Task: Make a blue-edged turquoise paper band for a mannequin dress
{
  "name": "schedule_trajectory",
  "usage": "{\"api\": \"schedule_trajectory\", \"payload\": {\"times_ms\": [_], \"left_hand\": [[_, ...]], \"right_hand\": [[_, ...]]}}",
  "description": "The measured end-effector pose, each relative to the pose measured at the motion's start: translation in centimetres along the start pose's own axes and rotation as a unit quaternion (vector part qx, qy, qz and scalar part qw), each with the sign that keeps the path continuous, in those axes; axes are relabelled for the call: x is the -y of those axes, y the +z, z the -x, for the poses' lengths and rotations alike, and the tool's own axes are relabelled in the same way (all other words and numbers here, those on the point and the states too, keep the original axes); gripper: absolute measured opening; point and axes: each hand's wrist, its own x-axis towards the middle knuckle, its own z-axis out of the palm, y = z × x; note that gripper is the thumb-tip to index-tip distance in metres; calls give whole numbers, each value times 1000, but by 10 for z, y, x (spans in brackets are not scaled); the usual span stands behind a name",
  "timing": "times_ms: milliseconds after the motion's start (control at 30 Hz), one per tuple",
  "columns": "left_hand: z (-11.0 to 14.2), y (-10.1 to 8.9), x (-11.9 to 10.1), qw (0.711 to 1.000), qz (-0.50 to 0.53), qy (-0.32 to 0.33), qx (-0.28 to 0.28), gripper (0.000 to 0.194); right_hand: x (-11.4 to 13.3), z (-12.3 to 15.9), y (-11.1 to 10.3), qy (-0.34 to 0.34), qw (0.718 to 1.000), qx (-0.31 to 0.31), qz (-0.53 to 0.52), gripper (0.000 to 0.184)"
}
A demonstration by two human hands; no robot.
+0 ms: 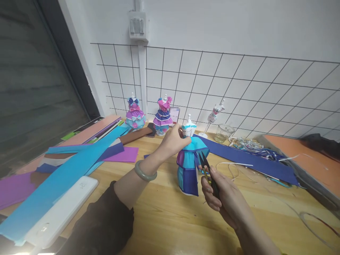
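In the head view, your left hand [174,139] is gripping the small mannequin [188,131] by its waist as it is standing upright on the bench [164,219] in a blue and purple dress [189,177], while your right hand [221,187] is grasping scissors [205,163], their slightly parted blades pointing up beside the skirt.

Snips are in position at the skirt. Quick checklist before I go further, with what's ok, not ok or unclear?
1. Left hand holding the small white dress form: ok.
2. Dress form upright on the pale wooden tabletop: ok.
3. Right hand gripping the black-bladed metal snips: ok.
4. Snips apart from the left hand: ok.
5. Snips touching the layered blue-and-purple dress: cannot tell.
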Motion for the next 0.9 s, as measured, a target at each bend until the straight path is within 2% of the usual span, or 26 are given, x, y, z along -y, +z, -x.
{"api": "schedule_trajectory", "payload": {"times_ms": [200,600,900], "left_hand": [[8,-1,-11,1000,-18,-7,-7,21],[12,5,-11,999,-41,5,-5,23],[13,3,-12,999,-43,4,-3,27]], "right_hand": [[-4,-6,6,-21,1000,-7,8,36],[-7,-14,9,-50,999,-17,7,37],[-8,-15,11,-43,999,-27,9,44]]}}
